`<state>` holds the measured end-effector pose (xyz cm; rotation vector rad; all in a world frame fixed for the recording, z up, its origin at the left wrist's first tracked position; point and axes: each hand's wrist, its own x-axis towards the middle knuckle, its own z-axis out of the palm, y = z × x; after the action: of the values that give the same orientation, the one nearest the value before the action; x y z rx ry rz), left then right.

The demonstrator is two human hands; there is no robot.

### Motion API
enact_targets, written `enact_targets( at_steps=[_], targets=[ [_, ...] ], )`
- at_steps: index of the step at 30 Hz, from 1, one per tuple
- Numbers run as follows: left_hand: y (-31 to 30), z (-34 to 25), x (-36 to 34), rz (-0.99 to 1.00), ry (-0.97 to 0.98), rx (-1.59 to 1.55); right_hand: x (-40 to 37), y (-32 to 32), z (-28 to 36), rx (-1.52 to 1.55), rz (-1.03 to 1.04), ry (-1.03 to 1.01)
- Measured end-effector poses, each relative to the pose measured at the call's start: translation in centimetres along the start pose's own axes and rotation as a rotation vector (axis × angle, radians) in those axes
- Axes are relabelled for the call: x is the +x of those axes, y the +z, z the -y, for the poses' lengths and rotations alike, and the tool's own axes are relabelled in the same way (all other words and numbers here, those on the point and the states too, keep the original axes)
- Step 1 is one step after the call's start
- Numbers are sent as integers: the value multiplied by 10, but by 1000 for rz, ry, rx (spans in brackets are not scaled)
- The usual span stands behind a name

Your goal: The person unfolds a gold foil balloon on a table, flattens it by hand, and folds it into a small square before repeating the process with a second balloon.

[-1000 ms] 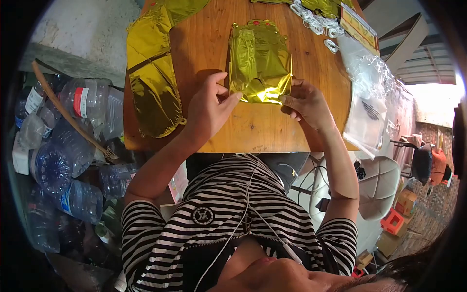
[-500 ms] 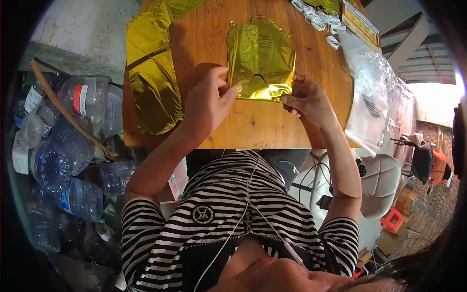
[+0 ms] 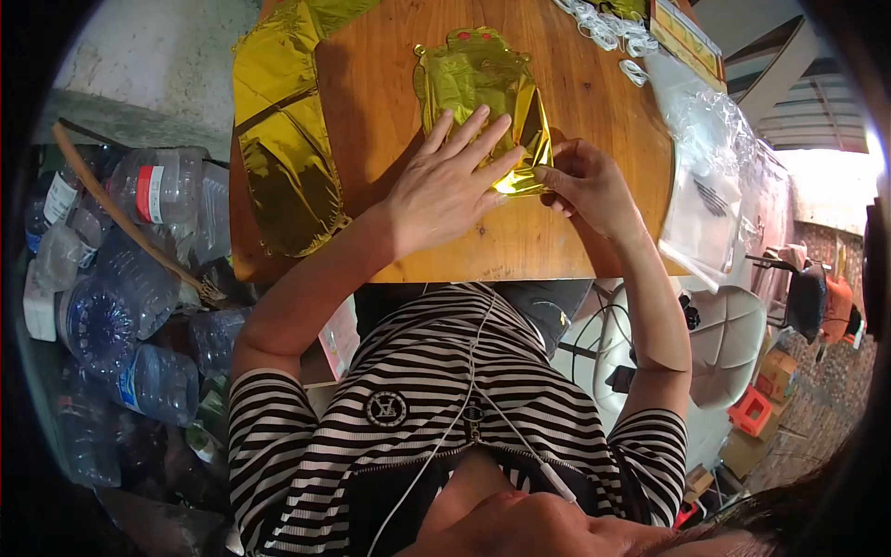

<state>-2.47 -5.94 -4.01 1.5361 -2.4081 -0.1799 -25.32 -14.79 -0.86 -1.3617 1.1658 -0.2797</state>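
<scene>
Head view: gold foil (image 3: 473, 74) lies near the middle of the table (image 3: 371, 232), a bit toward the far side, in front of the person.

L hand (image 3: 445, 190) is flat on the foil's near half, fingers spread and straight, palm down, pressing and gripping nothing. R hand (image 3: 587, 181) is at the foil's near right corner, thumb and fingertips pinched on the bright folded edge, other fingers curled in.

Progress, as a judgement:
- Near end looks turned up over the body, w/ a shiny crease just beside the R fingertips, so one fold seems made and is being pressed down.
- Far end, w/ small red marks at its top, is flat and unfolded, so the piece is approx. part-way, not a compact packet yet.
- Can't tell how many layers sit under the L palm.

Around it:
- 2nd foil (image 3: 278, 139), bigger, lies on the table's left side, spread out and not folded, well apart from both hands.
- Clear bags (image 3: 705, 186) lie at the right edge, nothing gold visible inside.
- White rings (image 3: 603, 32) sit at the far right, untouched.
- Bottles (image 3: 139, 260) are heaped on the floor at left, off the table.
</scene>
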Motion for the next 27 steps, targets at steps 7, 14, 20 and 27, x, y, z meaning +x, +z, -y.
enact_targets(
  at_steps=[7, 14, 20, 27],
  targets=[
    [2, 0, -5, -56, 16, -38, -5, 13, -4, 7, -102, -120],
    [4, 0, -6, 14, 19, 52, -13, 16, -2, -43, -125, -129],
    [2, -1, -5, 37, 16, 19, -21, 15, -11, -119, -189, -146],
    [-3, -3, -5, 64, 18, 22, -7, 14, -4, -102, -277, -235]
  ],
)
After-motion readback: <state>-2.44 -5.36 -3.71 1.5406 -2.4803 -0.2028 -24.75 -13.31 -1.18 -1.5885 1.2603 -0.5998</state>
